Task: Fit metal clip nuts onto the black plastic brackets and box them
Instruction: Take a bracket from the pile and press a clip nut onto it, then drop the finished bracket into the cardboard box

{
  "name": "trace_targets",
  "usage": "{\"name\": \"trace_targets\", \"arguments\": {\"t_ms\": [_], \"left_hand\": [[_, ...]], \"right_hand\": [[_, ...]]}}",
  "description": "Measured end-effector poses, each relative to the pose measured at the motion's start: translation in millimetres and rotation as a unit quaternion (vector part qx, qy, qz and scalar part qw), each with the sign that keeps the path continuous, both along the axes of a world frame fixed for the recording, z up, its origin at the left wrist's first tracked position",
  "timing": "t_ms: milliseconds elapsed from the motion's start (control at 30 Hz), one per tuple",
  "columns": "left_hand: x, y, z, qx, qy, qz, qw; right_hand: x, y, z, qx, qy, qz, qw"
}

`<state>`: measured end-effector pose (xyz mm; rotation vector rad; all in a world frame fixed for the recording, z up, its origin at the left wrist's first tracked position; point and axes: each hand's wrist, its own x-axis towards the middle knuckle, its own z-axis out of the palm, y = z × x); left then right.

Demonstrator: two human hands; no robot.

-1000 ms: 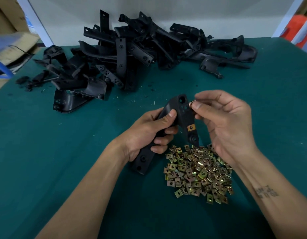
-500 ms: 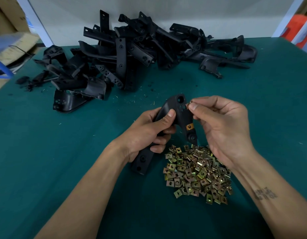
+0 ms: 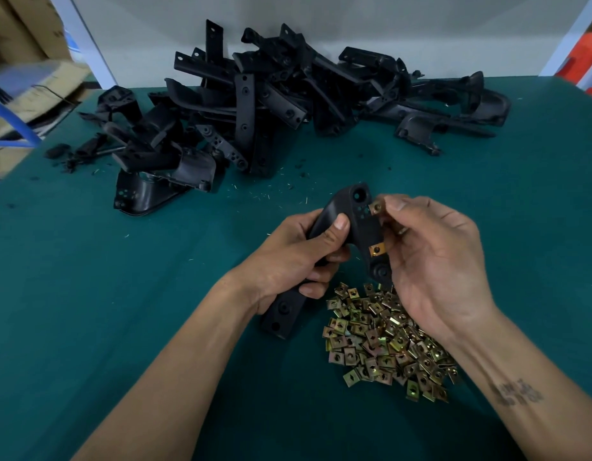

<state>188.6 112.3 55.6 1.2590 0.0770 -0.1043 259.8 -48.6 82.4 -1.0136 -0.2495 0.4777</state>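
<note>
My left hand (image 3: 298,257) grips a curved black plastic bracket (image 3: 354,221) above the green table, thumb across its front. One brass-coloured clip nut (image 3: 376,250) sits fitted on the bracket's lower right edge. My right hand (image 3: 431,257) pinches another clip nut (image 3: 376,206) between thumb and forefinger, touching the bracket's upper right edge beside a round hole. A heap of loose clip nuts (image 3: 384,341) lies on the table just below both hands. No box is in view.
A big pile of black brackets (image 3: 271,104) spreads across the back of the green table (image 3: 121,294). Small black scraps (image 3: 75,154) lie at the left. Cardboard boxes (image 3: 25,34) and a blue frame stand beyond the left edge.
My right hand has shifted slightly left and pressed the pinched clip nut against the bracket's upper edge. The left hand holds the bracket much as before.
</note>
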Motion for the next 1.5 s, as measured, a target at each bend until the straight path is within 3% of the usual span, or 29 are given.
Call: {"name": "trace_targets", "arguments": {"t_ms": [367, 700, 867, 967, 1067, 1133, 1200, 1267, 1367, 1500], "left_hand": [[-1.0, -0.1, -0.5, -0.007, -0.01, -0.004, 1.0], [0.7, 1.2, -2.7, 0.002, -0.009, 0.001, 1.0], [0.5, 2.6, -5.5, -0.011, -0.014, 0.002, 1.0], [3.2, 2.1, -3.1, -0.075, -0.015, 0.055, 0.996], [6.4, 3.7, 4.9, -0.149, -0.032, 0.143, 0.978], [4.5, 0.2, 12.2, -0.161, -0.044, 0.221, 0.961], [2.7, -10.9, 20.3, -0.14, -0.023, 0.285, 0.948], [4.0, -30.0, 29.9, -0.118, 0.003, 0.312, 0.943], [9.2, -74.8, 38.7, -0.039, -0.013, 0.317, 0.947], [3.2, -159.7, 27.0, 0.02, -0.128, 0.146, 0.981]], "right_hand": [[-2.6, 0.8, 0.2, 0.029, -0.019, -0.002, 0.999], [-5.0, 1.0, -4.4, -0.019, -0.084, 0.01, 0.996], [0.3, -2.1, -6.8, -0.026, -0.07, 0.063, 0.995], [5.3, -0.7, -8.3, -0.07, -0.122, 0.075, 0.987], [8.4, 1.0, -10.5, -0.157, -0.231, 0.043, 0.959], [5.5, 0.7, -10.5, -0.229, -0.301, 0.081, 0.922], [-3.0, 1.8, -7.6, -0.256, -0.313, 0.118, 0.907], [-13.7, 2.8, -0.5, -0.243, -0.326, 0.079, 0.91], [-28.5, -13.9, 11.1, -0.216, -0.342, -0.064, 0.912], [-44.5, -91.8, 3.6, -0.14, -0.177, -0.191, 0.955]]}}
